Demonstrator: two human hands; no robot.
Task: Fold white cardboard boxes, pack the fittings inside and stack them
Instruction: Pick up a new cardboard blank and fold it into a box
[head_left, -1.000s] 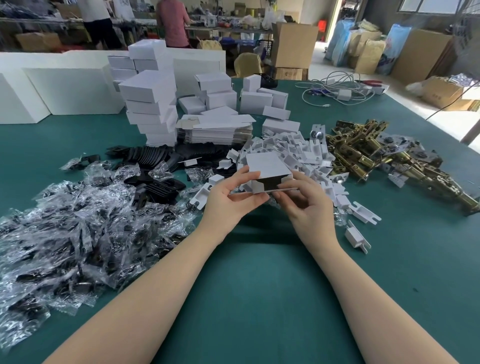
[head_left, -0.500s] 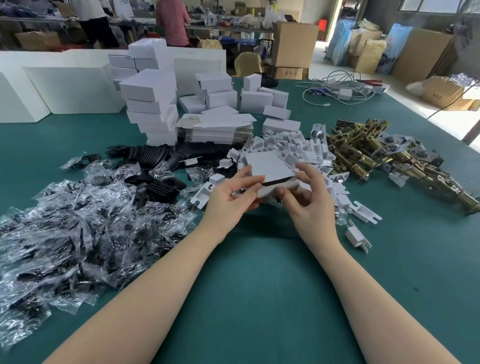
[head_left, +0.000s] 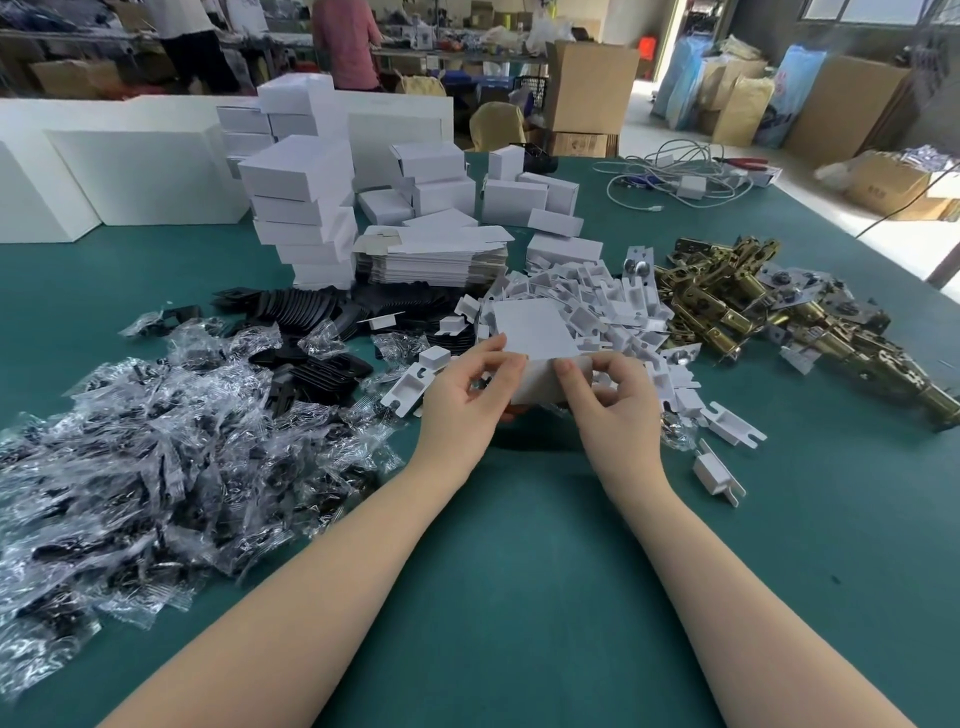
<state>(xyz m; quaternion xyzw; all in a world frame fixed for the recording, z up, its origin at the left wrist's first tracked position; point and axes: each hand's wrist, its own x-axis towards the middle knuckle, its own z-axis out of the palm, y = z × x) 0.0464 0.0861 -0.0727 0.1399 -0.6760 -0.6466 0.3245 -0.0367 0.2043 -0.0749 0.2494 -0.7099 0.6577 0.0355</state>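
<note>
Two hands at table centre: left hand (head_left: 460, 400) and right hand (head_left: 610, 405) both pinch one white box (head_left: 535, 340), held just above green table (head_left: 519, 571). Behind: one flat-blank stack (head_left: 431, 257), one tall tower of six folded boxes (head_left: 304, 208).

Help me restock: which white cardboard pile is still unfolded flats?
The low stack of flat blanks, right of the tall stack of folded boxes; its sheets lie thin and layered.

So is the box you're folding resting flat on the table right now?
No, both hands, left and right, hold the white box up off the green table, in front of the pile of white fittings.
</note>
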